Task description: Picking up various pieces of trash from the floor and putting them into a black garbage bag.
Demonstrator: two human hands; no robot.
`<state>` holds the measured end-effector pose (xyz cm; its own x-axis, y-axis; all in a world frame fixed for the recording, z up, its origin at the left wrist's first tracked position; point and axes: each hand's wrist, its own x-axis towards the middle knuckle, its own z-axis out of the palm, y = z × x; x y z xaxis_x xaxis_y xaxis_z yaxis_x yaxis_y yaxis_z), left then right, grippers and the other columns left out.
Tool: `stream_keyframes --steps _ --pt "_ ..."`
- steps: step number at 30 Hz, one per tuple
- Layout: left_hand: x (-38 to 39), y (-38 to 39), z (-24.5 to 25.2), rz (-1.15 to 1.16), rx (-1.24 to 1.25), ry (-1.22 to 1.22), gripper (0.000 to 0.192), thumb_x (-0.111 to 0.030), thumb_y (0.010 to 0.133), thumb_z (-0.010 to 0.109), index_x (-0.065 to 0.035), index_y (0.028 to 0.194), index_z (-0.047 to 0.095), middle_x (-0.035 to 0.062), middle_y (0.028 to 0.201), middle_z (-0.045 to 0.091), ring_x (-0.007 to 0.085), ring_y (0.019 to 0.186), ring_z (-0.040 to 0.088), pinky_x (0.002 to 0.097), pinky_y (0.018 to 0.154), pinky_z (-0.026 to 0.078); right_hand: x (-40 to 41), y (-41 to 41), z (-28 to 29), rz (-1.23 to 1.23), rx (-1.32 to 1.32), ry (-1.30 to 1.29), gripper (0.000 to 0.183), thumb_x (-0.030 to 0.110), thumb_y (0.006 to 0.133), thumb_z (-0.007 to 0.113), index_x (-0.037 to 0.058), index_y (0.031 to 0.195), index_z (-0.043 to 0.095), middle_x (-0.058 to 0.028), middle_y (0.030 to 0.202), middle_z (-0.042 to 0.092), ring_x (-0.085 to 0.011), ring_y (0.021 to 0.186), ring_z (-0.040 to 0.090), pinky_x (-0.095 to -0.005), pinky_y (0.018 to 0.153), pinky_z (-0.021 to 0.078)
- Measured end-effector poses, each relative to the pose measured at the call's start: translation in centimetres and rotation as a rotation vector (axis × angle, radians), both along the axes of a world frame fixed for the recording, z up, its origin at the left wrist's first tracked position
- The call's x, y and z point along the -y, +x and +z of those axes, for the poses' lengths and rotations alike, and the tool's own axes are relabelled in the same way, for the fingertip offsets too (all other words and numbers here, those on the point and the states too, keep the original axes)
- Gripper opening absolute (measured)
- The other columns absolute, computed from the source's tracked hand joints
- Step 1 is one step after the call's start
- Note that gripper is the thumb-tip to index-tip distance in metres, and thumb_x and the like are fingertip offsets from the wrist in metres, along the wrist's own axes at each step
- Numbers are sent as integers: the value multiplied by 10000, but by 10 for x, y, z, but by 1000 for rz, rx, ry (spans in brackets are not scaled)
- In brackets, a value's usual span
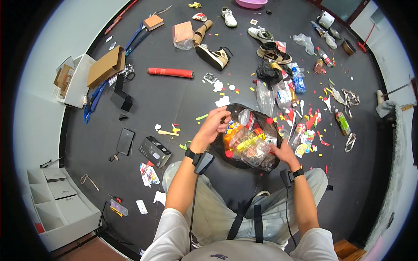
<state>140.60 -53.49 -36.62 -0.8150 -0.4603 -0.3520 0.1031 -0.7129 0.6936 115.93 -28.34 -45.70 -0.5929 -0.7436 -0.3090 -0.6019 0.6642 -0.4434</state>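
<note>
A black plastic bag lies open between my knees, filled with empty plastic bottles. Near its middle is a large clear bottle with a yellow label, and a red-capped bottle leans at the right side. My left hand grips the bag's upper left rim with bent fingers. At the bag's right edge is my right hand, its thumb and fingertips against the bottles and rim; whether it grips anything is unclear. Just right of it lies another clear bottle among paper scraps.
Ahead lie several sneakers, a red roll and a blue-labelled bottle. Coloured scraps surround a green-labelled bottle on the right. Leftward are a black box, a cardboard box and a white compartment unit.
</note>
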Motion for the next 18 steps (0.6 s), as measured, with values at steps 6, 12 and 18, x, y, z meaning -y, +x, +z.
stream_keyframes --steps 6,12,18 --pt "-1 16 -8 18 -6 28 45 -110 956 474 -98 913 471 -16 693 475 27 461 330 189 405 241 -2 20 -10 -30 49 386 416 357 895 553 35 1158 572 -274 1124 639 -465 1070 599 -536 904 482" --pt "-5 31 -11 111 -6 130 86 -125 958 483 -99 884 449 -4 691 453 48 479 325 203 430 267 -12 8 -23 -205 55 316 407 256 917 476 -30 1207 467 -303 1172 611 -496 1104 572 -558 941 450" --pt "-15 46 -13 90 216 82 119 -148 947 517 -73 857 493 -17 659 455 58 491 362 227 442 280 -24 5 -51 -189 130 282 395 321 939 475 -29 1088 584 -312 1134 613 -483 1091 572 -535 912 467"
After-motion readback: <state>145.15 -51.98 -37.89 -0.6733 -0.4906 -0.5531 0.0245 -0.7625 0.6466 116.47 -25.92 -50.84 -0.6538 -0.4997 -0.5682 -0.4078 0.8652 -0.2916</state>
